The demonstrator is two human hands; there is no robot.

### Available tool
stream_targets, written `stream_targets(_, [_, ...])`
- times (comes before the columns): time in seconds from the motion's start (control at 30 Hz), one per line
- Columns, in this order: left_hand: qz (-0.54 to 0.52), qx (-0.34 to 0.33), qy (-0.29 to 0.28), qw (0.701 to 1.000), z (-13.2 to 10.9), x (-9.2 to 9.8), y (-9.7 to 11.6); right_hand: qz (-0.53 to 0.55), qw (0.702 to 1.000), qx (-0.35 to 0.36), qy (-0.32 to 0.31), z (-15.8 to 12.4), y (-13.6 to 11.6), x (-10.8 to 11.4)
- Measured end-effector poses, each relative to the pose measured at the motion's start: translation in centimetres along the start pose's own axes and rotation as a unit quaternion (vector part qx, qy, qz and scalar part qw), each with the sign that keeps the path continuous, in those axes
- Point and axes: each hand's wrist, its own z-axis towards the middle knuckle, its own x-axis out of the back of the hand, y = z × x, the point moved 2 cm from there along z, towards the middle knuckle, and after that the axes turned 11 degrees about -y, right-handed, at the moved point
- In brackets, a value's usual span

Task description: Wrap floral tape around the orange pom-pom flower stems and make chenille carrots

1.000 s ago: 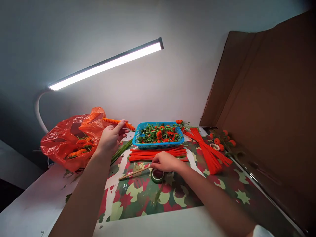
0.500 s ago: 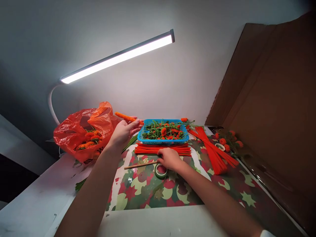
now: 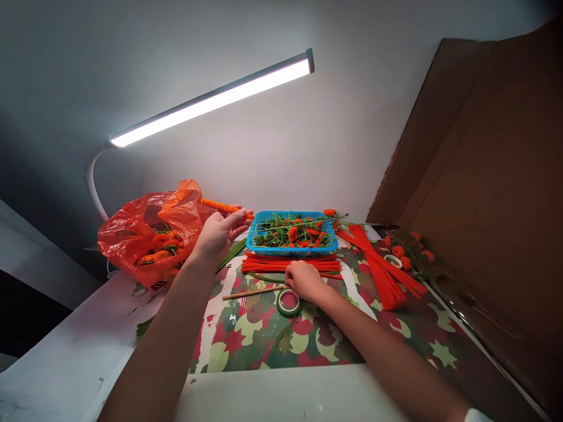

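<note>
My left hand (image 3: pixel 219 233) is raised at the left of the blue basket, thumb and fingers closed on an orange coiled pipe cleaner (image 3: pixel 220 206) that points up and left. My right hand (image 3: pixel 305 281) is low over the mat, its fingers pinched at the end of a thin green pipe cleaner (image 3: pixel 266 278); the fingertips are partly hidden. Right behind this hand lies a bundle of red pipe cleaners (image 3: pixel 272 264). A thin wooden stick (image 3: pixel 250 292) ends beside the fingers, and a roll of green tape (image 3: pixel 288 303) lies just below them.
The blue basket (image 3: pixel 290 252) holds red flowers with green stems. An orange plastic bag (image 3: pixel 127 234) with orange flowers stands left. More red pipe cleaners (image 3: pixel 382 269) and a pale tape roll (image 3: pixel 393 261) lie right, near a cardboard panel (image 3: pixel 479 152). A lamp (image 3: pixel 215 99) hangs overhead.
My right hand has shifted slightly right and the green pipe cleaner has come away from the red bundle, now curved towards my fingers. My left hand still holds the orange coil, its fingers slightly lower.
</note>
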Motion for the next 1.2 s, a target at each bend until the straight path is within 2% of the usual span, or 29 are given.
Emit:
stream_targets(0.1, [0.012, -0.003, -0.003, 1.000, -0.1, 0.1, 0.1, 0.006, 1.000, 0.026, 0.016, -0.2, 0.2, 0.6])
stream_targets(0.17, [0.019, -0.003, -0.001, 1.000, -0.1, 0.1, 0.1, 0.058, 0.996, 0.055, 0.034, -0.4, 0.6, 1.5])
stream_targets(0.27, [0.022, -0.002, 0.001, 1.000, -0.1, 0.1, 0.2, 0.177, 0.977, 0.100, 0.069, -1.0, 1.5, 3.7])
stream_targets(0.33, [0.020, -0.001, 0.001, 1.000, 0.0, 0.1, 0.2, 0.230, 0.958, 0.129, 0.117, -1.8, 2.1, 5.4])
stream_targets(0.43, [0.011, 0.003, 0.004, 1.000, 0.0, 0.0, 0.0, 0.263, 0.938, 0.142, 0.175, -3.1, 2.9, 7.6])
stream_targets(0.5, [-0.002, 0.009, 0.010, 1.000, 0.1, -0.1, -0.1, 0.267, 0.936, 0.144, 0.180, -3.7, 3.2, 8.4])
stream_targets(0.6, [-0.069, 0.041, 0.014, 0.997, -0.1, -0.7, -0.4, 0.277, 0.932, 0.158, 0.173, -4.3, 3.0, 8.8])
stream_targets(0.73, [-0.216, 0.064, -0.024, 0.974, -0.5, -1.8, -0.6, 0.273, 0.936, 0.168, 0.143, -4.3, 2.0, 8.4])
stream_targets(0.8, [-0.235, 0.046, -0.028, 0.971, -0.7, -2.0, -0.6, 0.263, 0.944, 0.172, 0.103, -4.1, 1.8, 8.1])
stream_targets(0.93, [-0.247, -0.010, 0.004, 0.969, -0.5, -2.0, -0.6, 0.283, 0.943, 0.172, -0.012, -3.9, 2.2, 7.6])
stream_targets(1.03, [-0.266, -0.044, 0.009, 0.963, -0.4, -2.5, -0.9, 0.326, 0.927, 0.168, -0.075, -3.8, 2.1, 7.1])
stream_targets(1.1, [-0.269, -0.051, -0.006, 0.962, -0.6, -3.4, -1.4, 0.364, 0.911, 0.175, -0.077, -3.6, 1.3, 6.5])
stream_targets(1.2, [-0.262, -0.031, -0.038, 0.964, -1.3, -5.1, -2.4, 0.445, 0.868, 0.212, -0.065, -3.3, -0.7, 5.5])
